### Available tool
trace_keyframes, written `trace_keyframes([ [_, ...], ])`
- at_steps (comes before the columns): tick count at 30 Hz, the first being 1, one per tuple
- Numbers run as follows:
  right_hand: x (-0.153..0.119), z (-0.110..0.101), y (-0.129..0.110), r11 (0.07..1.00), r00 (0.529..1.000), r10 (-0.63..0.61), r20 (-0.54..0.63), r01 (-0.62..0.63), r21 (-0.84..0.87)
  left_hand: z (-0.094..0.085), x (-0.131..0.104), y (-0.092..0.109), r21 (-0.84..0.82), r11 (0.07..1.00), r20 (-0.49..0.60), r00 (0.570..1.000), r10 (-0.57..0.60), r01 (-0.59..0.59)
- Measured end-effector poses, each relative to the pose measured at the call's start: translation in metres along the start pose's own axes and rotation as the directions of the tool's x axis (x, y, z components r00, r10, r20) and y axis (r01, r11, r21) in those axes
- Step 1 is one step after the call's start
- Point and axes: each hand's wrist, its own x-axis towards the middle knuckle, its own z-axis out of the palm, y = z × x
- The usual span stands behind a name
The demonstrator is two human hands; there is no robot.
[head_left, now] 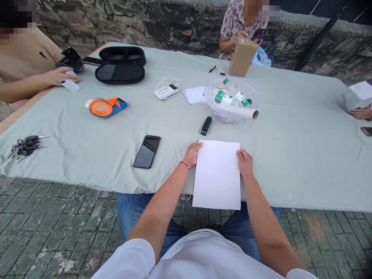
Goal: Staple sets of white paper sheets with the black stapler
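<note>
Over the near edge of the table (290, 155): blank white rectangular paper (217, 176), its upper part above the pale green cloth, its lower part reaching out over the wearer's lap; whether one sheet or several, I cannot tell.
Left hand (192, 154): fingers closed on the paper's left edge near the far corner, thumb on top; a thin red beaded bracelet (186, 165) circles the wrist.
Right hand (245, 161): fingers closed on the right edge, a little below the other far corner.
Just beyond the paper: small black stapler (206, 126).
Left of the hands: black smartphone (147, 152), lying flat, screen up.
Behind the stapler: round translucent plastic basin (214, 109) holding clear plastic bottles with green labels (223, 97), a white roll (241, 112) lying across its near side.
Beside the basin: printed white sheets (193, 95), then a white handheld device with a looped cable (166, 92).
Farther left: orange-and-blue tape dispenser (106, 107), open black zip case (120, 73), bunch of metal keys (25, 146).
Far side: black pen (212, 69) near a brown cardboard box (242, 57), which a person in a floral top (232, 19) holds.
Table ends: one person's hand (62, 76) at left, another's (362, 112) at right under a white box (359, 95).
</note>
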Motion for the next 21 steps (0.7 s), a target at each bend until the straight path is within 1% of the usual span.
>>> trace_keyframes([
  [3,0.01,-0.001,-0.002,0.998,1.0,0.014,0.012,-0.013,-0.065,0.0,0.001,-0.001,-0.006,1.0,0.011,1.0,-0.001,0.001],
  [4,0.014,-0.001,-0.006,0.993,1.0,-0.016,0.001,0.016,-0.117,0.0,0.001,-0.001,-0.005,1.0,0.018,1.0,-0.001,0.001],
  [5,0.019,0.0,-0.011,0.981,0.997,-0.076,-0.004,0.074,-0.177,0.0,0.001,-0.001,-0.003,1.0,0.024,1.0,-0.002,0.002],
  [6,0.023,0.0,-0.019,0.958,0.987,-0.161,0.007,0.158,-0.239,0.0,0.001,-0.001,-0.001,1.0,0.028,1.0,-0.002,0.002],
  [7,0.027,0.002,-0.027,0.92,0.965,-0.259,0.044,0.26,-0.293,0.0,0.001,-0.001,0.001,1.0,0.03,1.0,-0.002,0.002],
  [9,0.034,0.007,-0.046,0.813,0.89,-0.425,0.164,0.455,-0.362,0.0,0.001,-0.001,0.006,1.0,0.034,0.999,-0.001,0.001],
  [10,0.037,0.01,-0.056,0.757,0.848,-0.472,0.241,0.53,-0.383,0.0,0.0,-0.001,0.009,1.0,0.038,0.999,0.0,0.0],
  [11,0.04,0.013,-0.064,0.704,0.807,-0.49,0.329,0.589,-0.396,0.0,0.0,-0.001,0.012,1.0,0.04,0.999,0.003,-0.004],
  [13,0.046,0.02,-0.078,0.622,0.717,-0.454,0.529,0.68,-0.388,0.0,0.0,-0.001,0.018,1.0,0.042,0.999,0.009,-0.01],
  [14,0.048,0.023,-0.082,0.596,0.675,-0.42,0.607,0.709,-0.376,0.0,0.0,-0.002,0.021,1.0,0.042,0.999,0.011,-0.012],
  [15,0.051,0.025,-0.086,0.582,0.649,-0.397,0.649,0.725,-0.369,0.0,0.0,-0.002,0.025,1.0,0.042,0.999,0.013,-0.014],
  [16,0.053,0.028,-0.088,0.576,0.644,-0.392,0.657,0.729,-0.371,0.0,-0.001,-0.002,0.03,0.999,0.043,0.999,0.012,-0.013],
  [18,0.056,0.032,-0.091,0.576,0.673,-0.417,0.611,0.715,-0.396,0.0,-0.001,-0.001,0.038,0.999,0.052,0.999,0.009,-0.011],
  [19,0.057,0.033,-0.092,0.573,0.679,-0.422,0.601,0.713,-0.404,0.001,-0.001,-0.001,0.04,0.999,0.057,0.998,0.009,-0.011],
  [20,0.058,0.035,-0.092,0.566,0.666,-0.409,0.625,0.722,-0.399,0.001,-0.002,-0.001,0.041,0.999,0.063,0.998,0.011,-0.014],
  [21,0.058,0.037,-0.093,0.56,0.639,-0.381,0.669,0.735,-0.383,0.001,-0.002,0.0,0.041,0.999,0.068,0.998,0.014,-0.017],
])
